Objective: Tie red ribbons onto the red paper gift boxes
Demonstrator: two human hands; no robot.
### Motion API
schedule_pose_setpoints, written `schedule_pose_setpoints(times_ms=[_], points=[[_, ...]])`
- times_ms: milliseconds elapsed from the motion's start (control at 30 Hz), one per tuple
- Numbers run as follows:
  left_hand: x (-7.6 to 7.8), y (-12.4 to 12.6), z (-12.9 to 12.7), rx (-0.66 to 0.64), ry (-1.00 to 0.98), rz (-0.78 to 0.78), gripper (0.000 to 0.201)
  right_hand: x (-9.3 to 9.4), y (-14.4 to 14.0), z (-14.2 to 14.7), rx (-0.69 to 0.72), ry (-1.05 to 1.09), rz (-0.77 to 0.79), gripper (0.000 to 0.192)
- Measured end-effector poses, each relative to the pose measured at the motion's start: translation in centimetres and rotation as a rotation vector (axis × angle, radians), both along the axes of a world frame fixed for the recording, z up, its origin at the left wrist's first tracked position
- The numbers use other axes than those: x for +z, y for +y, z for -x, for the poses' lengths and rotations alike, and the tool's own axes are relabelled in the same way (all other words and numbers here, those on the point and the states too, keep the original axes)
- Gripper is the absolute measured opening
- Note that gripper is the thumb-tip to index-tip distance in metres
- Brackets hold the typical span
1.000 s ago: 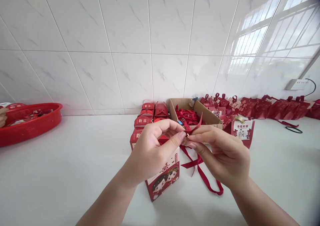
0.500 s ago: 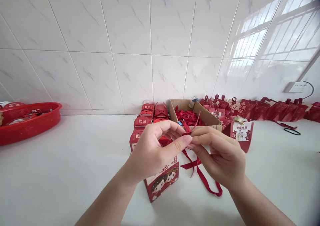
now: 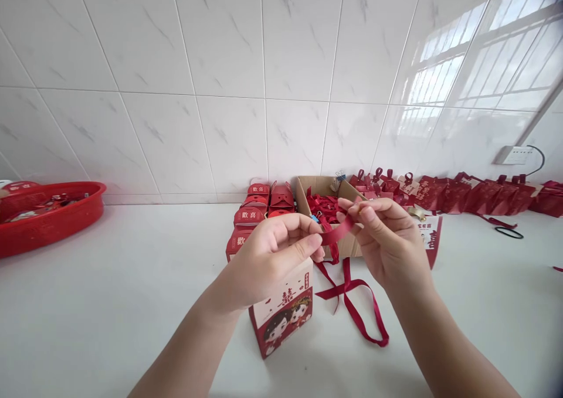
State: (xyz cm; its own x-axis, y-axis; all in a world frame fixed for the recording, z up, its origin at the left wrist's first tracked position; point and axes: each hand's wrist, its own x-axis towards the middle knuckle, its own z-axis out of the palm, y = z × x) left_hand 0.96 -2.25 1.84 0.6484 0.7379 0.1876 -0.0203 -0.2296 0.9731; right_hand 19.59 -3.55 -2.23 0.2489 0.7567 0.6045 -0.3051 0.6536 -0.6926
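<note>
The left hand (image 3: 268, 257) pinches one end of a narrow dark red satin ribbon (image 3: 336, 232) between thumb and forefinger; the right hand (image 3: 387, 240) grips the other end. A moment ago the two sets of fingers met at one point. Now they have drawn apart, and the ribbon runs taut between them, above a small red and white printed gift box (image 3: 284, 313) standing on the white bench (image 3: 109, 304). Behind lies an open cardboard box of ribbons (image 3: 328, 201).

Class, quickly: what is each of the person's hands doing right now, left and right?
Left hand: closed, pinching one end of the red ribbon.
Right hand: closed, pinching the other end of the same ribbon, pulled up and right.
</note>
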Motion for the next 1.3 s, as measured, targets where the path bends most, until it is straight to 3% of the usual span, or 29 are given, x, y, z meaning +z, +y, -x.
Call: schedule_pose_setpoints(times_ms=[367, 533, 600, 900, 967, 1133, 1200, 1300], points=[[0.0, -0.1, 0.5, -0.078, 0.058, 0.020, 0.006, -0.1, 1.1, -0.3, -0.100, 0.020, -0.026, 0.004], [0.3, 0.7, 1.0, 0.012, 0.150, -0.169, 0.031, -0.7, 0.8, 0.3, -0.193, -0.104, -0.035, 0.005], [0.0, 0.9, 0.6, 0.039, 0.201, -0.177, 0.028, -1.0, 0.9, 0.7, -0.208, -0.137, -0.029, 0.006], [-2.4, 1.4, -1.8, 0.040, 0.320, -0.264, 0.026, -2.0, 1.3, 2.2, 0.207, -0.088, 0.152, 0.007], [-2.3, 1.7, -1.5, 0.041, 0.321, -0.258, 0.025, -1.7, 1.2, 1.9, 0.192, -0.065, 0.131, 0.007], [-1.2, 2.0, -0.4, 0.088, 0.273, -0.090, 0.015, -0.7, 1.2, 0.4, -0.063, 0.026, 0.035, 0.006], [-0.7, 2.0, 0.0, 0.141, 0.229, -0.071, 0.014, -0.5, 1.0, 0.1, -0.060, 0.021, 0.038, 0.005], [-0.4, 1.9, 0.2, 0.189, 0.178, -0.080, 0.022, -0.3, 0.5, 0.3, 0.060, 0.007, 0.080, 0.005]])
